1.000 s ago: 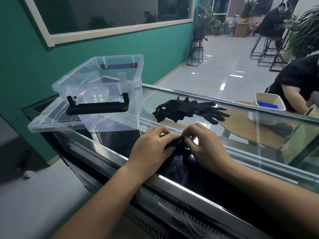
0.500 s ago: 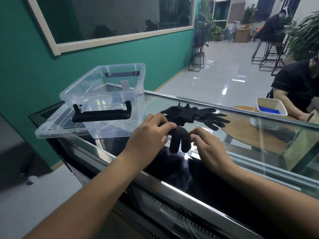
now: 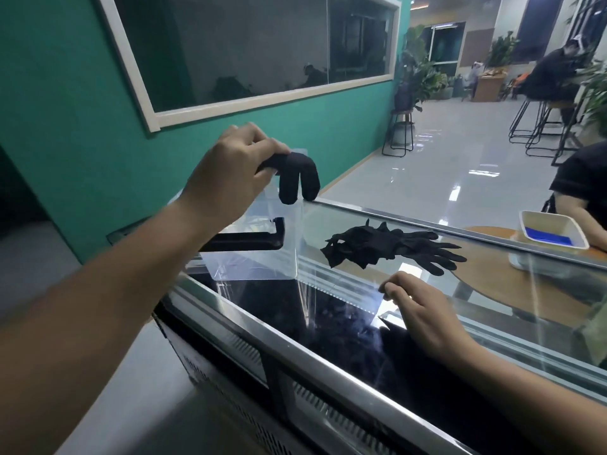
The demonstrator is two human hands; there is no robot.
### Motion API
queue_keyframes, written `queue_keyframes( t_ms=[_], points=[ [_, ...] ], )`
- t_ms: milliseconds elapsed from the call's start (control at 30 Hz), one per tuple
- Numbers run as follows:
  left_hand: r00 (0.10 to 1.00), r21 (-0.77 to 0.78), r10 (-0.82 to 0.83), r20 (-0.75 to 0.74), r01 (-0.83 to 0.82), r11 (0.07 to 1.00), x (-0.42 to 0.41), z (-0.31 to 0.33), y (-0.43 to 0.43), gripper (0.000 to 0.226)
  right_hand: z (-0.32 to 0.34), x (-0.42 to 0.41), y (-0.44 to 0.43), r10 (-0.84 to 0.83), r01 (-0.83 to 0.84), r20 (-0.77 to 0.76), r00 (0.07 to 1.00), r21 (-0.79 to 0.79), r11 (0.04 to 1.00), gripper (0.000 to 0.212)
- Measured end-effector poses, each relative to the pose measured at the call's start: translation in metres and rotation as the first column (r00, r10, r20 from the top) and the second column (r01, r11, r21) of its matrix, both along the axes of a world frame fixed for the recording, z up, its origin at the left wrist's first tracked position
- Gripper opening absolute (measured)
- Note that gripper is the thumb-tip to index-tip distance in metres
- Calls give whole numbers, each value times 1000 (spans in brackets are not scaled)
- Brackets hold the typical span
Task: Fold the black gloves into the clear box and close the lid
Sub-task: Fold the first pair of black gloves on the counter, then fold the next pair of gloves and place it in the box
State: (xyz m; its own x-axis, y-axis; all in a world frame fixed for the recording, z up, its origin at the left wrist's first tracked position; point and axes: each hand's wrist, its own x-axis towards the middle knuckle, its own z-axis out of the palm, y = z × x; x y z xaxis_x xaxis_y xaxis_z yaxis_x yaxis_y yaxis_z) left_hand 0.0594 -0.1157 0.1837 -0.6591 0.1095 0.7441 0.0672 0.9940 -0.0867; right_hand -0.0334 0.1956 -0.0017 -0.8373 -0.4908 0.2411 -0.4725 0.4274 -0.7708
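We take the glass counter as our landmark, and everything is placed from it; the clear box stands on its far left end, much of it hidden behind our forearm, only one wall and a black handle plainly showing; whether its lid lies beneath it we cannot tell. The loose pile of black gloves lies on the counter's far side, right of the box and apart from it, unfolded. Our left hand hangs above the box, fingers pinching a folded glove by one end, the doubled part dangling over the near corner of the rim; our right hand rests on the counter's middle, fingers loosely curled, holding nothing.

The risks, as we judge them: the pinch is slight, so the fold may spring open on release; dropped this close to the corner, the glove could catch the rim or land outside; the light box may slide on the slick glass if bumped.
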Motion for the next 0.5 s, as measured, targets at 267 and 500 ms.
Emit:
queue_keyframes(
  t_ms=[267, 500],
  points=[
    [968, 144, 155, 195, -185, 972, -2, -2, -44, 34, 1, 1, 0, 14, -14, -2, 1000, 7, 1000, 24],
    [924, 254, 186, 334, -279, 926, -4, -7, -50, 37, 2, 2, 0, 18, -18, 1, 1000, 18, 1000, 25]
  ],
)
